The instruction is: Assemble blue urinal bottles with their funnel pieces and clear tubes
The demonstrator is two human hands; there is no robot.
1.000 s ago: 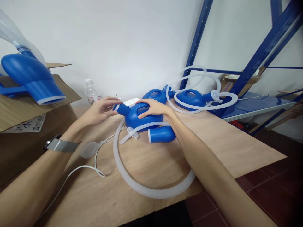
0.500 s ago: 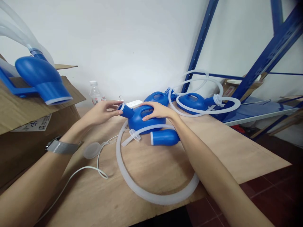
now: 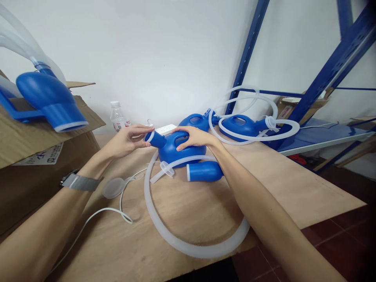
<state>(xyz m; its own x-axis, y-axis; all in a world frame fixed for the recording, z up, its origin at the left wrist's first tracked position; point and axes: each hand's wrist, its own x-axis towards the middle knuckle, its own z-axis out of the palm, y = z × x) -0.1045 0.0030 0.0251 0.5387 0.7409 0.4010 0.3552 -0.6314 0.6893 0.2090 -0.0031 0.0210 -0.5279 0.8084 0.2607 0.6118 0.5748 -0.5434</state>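
A blue plastic urinal bottle (image 3: 182, 150) rests on the wooden table, its open neck tilted up to the left. My left hand (image 3: 129, 139) has thumb and fingertips closed about the rim of that neck. Over the bottle's handle lies my right hand (image 3: 194, 137), thumb on the near side and fingers curled across the top. A translucent hose (image 3: 188, 246) loops in front, with a clear plastic cap (image 3: 167, 169) near one end. Beside my right forearm a blue funnel piece (image 3: 204, 171) lies on its side, partly hidden by that arm.
Two more blue bottles (image 3: 236, 127) with coiled hoses stand behind. A clear round lid (image 3: 113, 188) and a white cable (image 3: 102, 209) lie at left. A cardboard box (image 3: 85, 113) carries another blue piece. Blue shelving (image 3: 323, 74) rises at right; a power strip (image 3: 166, 129) sits behind.
My left hand has shifted very slightly at the bottle's neck. The right hand keeps its place on the bottle. The camera view has moved a little.
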